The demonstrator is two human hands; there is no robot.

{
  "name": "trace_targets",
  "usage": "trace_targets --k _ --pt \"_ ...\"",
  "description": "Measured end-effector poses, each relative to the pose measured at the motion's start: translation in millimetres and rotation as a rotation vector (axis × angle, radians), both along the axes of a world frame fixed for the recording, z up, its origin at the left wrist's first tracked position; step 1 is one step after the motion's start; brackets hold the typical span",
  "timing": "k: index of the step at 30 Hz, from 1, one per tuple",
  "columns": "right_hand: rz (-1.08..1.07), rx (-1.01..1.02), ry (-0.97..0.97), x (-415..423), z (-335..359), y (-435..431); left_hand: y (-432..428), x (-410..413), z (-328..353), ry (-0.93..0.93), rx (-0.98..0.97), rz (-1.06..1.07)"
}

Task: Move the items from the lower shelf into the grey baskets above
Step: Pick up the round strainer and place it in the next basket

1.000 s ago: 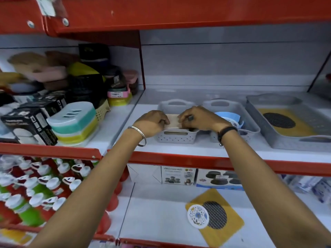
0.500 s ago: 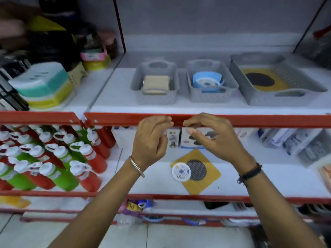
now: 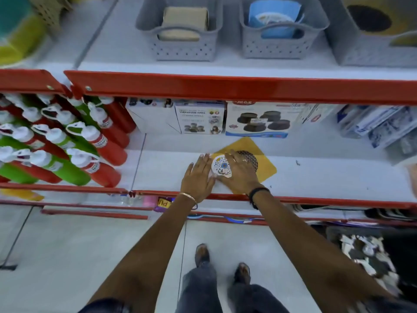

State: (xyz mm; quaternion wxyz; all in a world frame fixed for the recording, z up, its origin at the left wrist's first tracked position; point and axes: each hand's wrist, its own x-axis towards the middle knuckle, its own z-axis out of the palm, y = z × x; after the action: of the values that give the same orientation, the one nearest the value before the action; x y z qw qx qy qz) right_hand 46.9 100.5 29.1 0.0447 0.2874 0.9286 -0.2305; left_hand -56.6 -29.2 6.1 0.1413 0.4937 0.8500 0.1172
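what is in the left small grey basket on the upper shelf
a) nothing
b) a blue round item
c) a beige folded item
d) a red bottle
c: the left small grey basket holds a beige folded item, while the blue round item sits in the basket to its right and the red bottles lie on the lower shelf.
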Motion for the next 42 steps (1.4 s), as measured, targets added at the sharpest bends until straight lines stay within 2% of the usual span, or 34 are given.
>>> trace_targets --k 3,8,13,16,23,30,35,40,42 --pt "-0.011 -0.008 -0.038 -8.9 -24.1 4.8 15.0 -5.1 -15.3 -0.017 -0.055 0.028" --pt "-0.082 -0.041 0.070 0.0 -34.7 10.3 22.1 -7.4 -26.2 -0.030 -0.077 0.003" --pt "-0.091 -0.093 0.088 32.6 -21.2 27.0 23.4 0.4 -22.9 -0.029 -0.100 0.014" --pt "-0.073 -0.157 0.119 54.9 5.2 33.9 21.7 21.6 -3.6 0.003 -0.037 0.003" --pt "0.034 -0.217 0.226 99.7 97.2 37.0 9.7 78.6 75.5 0.098 0.188 0.017" --pt "0.165 -0.113 0.364 114.1 205.5 44.9 11.9 83.6 187.1 0.153 0.390 0.040" --pt "0.204 0.020 0.462 103.5 273.7 55.5 29.2 56.5 257.1 0.223 0.390 -0.017" --pt "0.142 0.143 0.545 66.7 320.7 84.0 66.7 12.5 309.1 0.212 0.349 -0.060" --pt "0.084 0.128 0.550 47.5 330.7 97.4 83.9 -1.5 323.1 0.185 0.302 -0.075"
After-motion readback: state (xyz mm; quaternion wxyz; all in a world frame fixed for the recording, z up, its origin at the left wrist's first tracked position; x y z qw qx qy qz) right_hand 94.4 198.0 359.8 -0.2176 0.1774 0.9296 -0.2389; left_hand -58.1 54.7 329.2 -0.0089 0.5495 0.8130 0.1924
